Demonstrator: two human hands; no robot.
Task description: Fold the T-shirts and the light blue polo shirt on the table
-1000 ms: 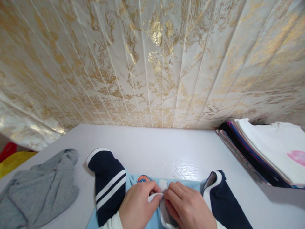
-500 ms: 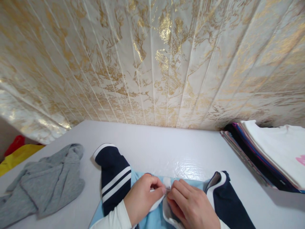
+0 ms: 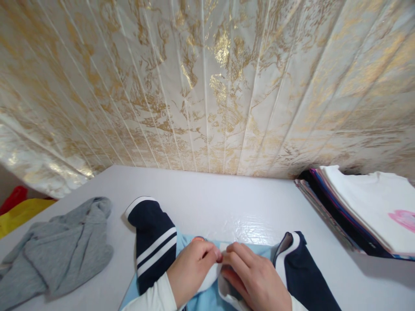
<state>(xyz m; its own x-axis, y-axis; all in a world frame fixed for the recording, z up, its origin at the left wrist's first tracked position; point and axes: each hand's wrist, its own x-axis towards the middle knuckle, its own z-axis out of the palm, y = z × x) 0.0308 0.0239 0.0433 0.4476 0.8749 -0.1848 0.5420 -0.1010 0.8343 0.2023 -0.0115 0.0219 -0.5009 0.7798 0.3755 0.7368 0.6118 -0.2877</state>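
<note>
A light blue shirt (image 3: 207, 298) with a white collar and navy sleeves lies on the table before me. Its left sleeve (image 3: 155, 246) has two white stripes and a white cuff; the other sleeve (image 3: 304, 272) spreads to the right. My left hand (image 3: 194, 268) is closed in a pinch at the white collar (image 3: 210, 278), near the neck opening. Right beside it, my right hand (image 3: 256, 274) has its fingers curled around the collar's other side. The fingertips of both hands meet there and hide the exact spot they grip.
A crumpled grey garment (image 3: 65, 250) lies on the white table (image 3: 201, 194) at left. Folded clothes are stacked at right, topped by a white shirt (image 3: 366, 203) with a pink print. Gold-patterned curtain (image 3: 207, 86) hangs behind. Yellow cloth (image 3: 22, 216) shows at far left.
Both hands stay at the collar, with the right hand's fingertips now drawn closer over the left's. The white patch between them is more covered. The view has shifted slightly.
</note>
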